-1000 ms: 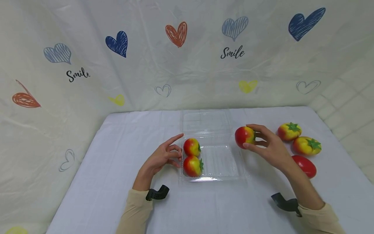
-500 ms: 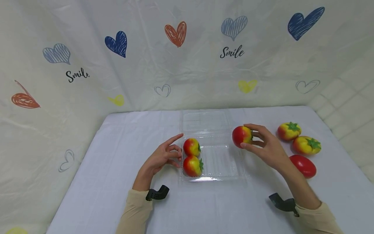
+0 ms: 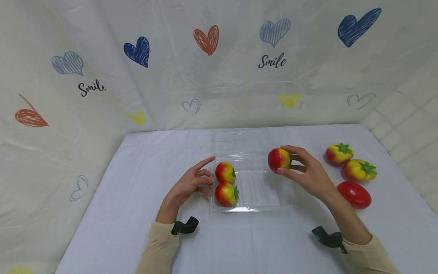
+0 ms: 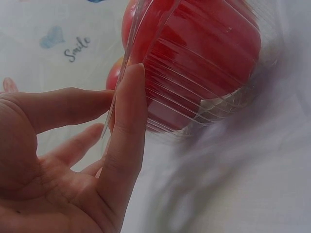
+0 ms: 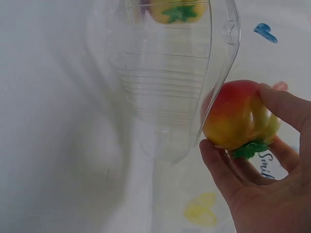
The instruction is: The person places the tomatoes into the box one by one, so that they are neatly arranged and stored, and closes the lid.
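Note:
A clear plastic clamshell container (image 3: pixel 256 188) lies with its lid (image 3: pixel 241 142) folded back. Two red-and-yellow persimmon-like fruits (image 3: pixel 224 195) with green tops sit along its left side. My left hand (image 3: pixel 191 184) pinches the container's left rim (image 4: pixel 119 82), fingers on both faces of it in the left wrist view. In my right hand (image 3: pixel 313 175) is another such fruit (image 3: pixel 278 160), gripped between thumb and fingers above the container's right edge. Its green top (image 5: pixel 250 148) faces the palm. The right wrist view shows the held fruit partly behind the clear rim.
On the right of the white-covered table (image 3: pixel 137 171) lie two more red-and-yellow fruits (image 3: pixel 338 153) and a smooth red one (image 3: pixel 354 195). A backdrop cloth (image 3: pixel 236 83) printed with hearts hangs behind the table.
My right hand has moved slowly left, carrying the fruit from beside the container to over its right edge. The left hand stays where it was.

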Available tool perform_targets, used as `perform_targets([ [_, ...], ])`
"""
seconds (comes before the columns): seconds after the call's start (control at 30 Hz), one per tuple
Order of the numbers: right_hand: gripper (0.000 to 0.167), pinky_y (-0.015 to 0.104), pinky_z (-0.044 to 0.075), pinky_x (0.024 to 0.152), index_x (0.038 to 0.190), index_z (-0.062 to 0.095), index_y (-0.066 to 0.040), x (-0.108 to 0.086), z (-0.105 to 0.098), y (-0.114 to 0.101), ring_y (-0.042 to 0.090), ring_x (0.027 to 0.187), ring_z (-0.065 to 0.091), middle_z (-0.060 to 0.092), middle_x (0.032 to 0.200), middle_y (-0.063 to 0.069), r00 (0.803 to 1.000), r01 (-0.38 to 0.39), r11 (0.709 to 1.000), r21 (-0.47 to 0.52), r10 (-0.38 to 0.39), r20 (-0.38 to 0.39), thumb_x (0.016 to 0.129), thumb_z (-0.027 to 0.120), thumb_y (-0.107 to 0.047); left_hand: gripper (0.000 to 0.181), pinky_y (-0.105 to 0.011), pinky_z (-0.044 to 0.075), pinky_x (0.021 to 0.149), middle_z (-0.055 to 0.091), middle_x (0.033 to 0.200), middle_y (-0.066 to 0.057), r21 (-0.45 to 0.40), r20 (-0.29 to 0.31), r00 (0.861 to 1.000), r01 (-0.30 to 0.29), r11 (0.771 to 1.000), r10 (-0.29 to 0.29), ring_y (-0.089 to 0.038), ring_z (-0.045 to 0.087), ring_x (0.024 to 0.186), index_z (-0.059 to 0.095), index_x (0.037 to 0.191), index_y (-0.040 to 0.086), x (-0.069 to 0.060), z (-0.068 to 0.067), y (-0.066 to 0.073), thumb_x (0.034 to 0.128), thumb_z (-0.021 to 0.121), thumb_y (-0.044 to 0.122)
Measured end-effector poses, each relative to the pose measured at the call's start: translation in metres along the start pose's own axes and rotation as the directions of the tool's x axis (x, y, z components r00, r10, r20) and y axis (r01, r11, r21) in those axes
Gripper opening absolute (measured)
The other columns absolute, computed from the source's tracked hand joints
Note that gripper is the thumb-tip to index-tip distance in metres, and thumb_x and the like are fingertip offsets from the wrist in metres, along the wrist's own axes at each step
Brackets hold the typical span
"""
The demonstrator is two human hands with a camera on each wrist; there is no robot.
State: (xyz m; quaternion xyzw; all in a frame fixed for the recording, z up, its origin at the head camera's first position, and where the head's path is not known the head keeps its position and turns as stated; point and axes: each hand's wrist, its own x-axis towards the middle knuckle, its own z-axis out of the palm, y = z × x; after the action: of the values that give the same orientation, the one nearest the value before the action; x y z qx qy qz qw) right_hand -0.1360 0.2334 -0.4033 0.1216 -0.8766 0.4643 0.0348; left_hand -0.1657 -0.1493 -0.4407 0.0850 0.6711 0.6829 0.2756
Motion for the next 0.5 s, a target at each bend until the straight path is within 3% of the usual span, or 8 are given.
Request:
perform_targets([
  [0.2, 0.074, 0.002, 0.048, 0.09, 0.153, 0.048, -0.022, 0.001, 0.004, 0.0, 0.019, 0.128, 0.053, 0.052, 0.151, 0.011, 1.0, 0.025, 1.0, 0.003, -0.025, -0.005, 0.088, 0.084, -0.02, 0.074, -0.034, 0.066, 0.069, 0.06, 0.093, -0.003, -0.013, 0.002, 1.0, 0.002, 1.0, -0.002, -0.019, 0.062, 0.077, 0.03, 0.165, 0.023, 0.001, 0.001, 0.0, 0.0997, 0.06, 0.004],
  [0.5, 0.074, 0.003, 0.047, 0.091, 0.153, 0.048, -0.022, 0.002, 0.011, -0.003, 0.026, 0.129, 0.054, 0.052, 0.151, 0.011, 1.0, 0.03, 0.999, -0.014, -0.03, -0.007, 0.088, 0.084, -0.022, 0.074, -0.033, 0.066, 0.07, 0.06, 0.092, -0.002, -0.005, 0.006, 1.0, -0.005, 1.0, 0.005, -0.019, 0.062, 0.077, 0.03, 0.165, 0.022, 0.002, -0.001, -0.001, 0.1, 0.06, 0.004],
])
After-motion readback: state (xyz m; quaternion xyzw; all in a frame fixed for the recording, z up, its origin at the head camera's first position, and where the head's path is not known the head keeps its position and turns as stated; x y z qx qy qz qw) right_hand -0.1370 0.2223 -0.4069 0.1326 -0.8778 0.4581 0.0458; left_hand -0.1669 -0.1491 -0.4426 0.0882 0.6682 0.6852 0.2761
